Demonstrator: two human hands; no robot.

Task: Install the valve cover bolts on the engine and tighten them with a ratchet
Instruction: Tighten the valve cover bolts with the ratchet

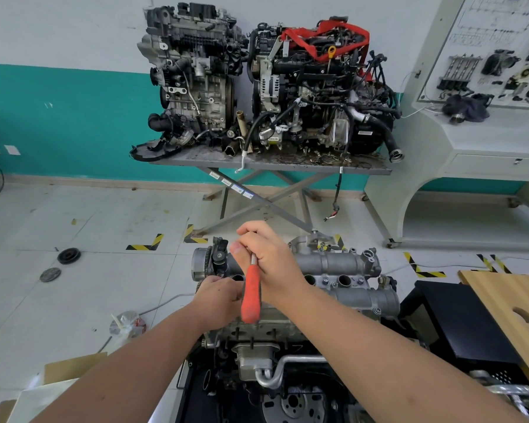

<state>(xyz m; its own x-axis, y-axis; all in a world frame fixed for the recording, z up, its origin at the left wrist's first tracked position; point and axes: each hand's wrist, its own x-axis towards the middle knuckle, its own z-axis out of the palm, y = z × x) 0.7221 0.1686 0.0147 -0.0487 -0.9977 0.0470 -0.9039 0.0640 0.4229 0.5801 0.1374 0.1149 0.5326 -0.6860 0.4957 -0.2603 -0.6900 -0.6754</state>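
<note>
**Orange handle up, head down: ratchet mid-job on the valve cover**

Orange-gripped ratchet was the landmark, so everything's relative to that. It stood nearly upright over the left end of the valve cover, long axis running from the rubber grip nearest the camera up to the chrome shank farther away. The working end was hidden behind the hands, so I couldn't tell whether a socket was actually seated on a bolt.

Right hand sat just right of the shank, fingers curled over the top and the thumb pressing the metal, so it had hold of the tool high up. Left hand was just left of the grip and lower, fingers bent down onto the engine; whether it pinched a bolt or just steadied something, no idea.

My guess: the next swing pivots about whatever's under the left fingers, which are closer to it. A few seated bolts showed well right of the ratchet.
</note>
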